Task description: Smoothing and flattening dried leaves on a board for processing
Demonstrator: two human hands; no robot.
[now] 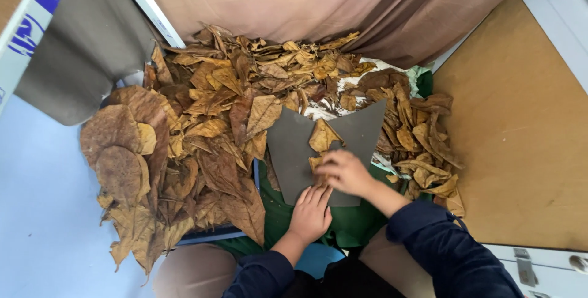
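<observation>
A broad heap of dry brown leaves (202, 120) fills the far and left of the scene, with more leaves (422, 139) at right. Near its centre we see a grey shaped board (291, 151) over green cloth (275, 212). On the board lies a small tan leaf (323, 137). Our right hand (344, 172), fingers curled, presses just near of that leaf. Our left hand (311, 212), fingers together and flat, rests on the board's near edge, touching the right.
</observation>
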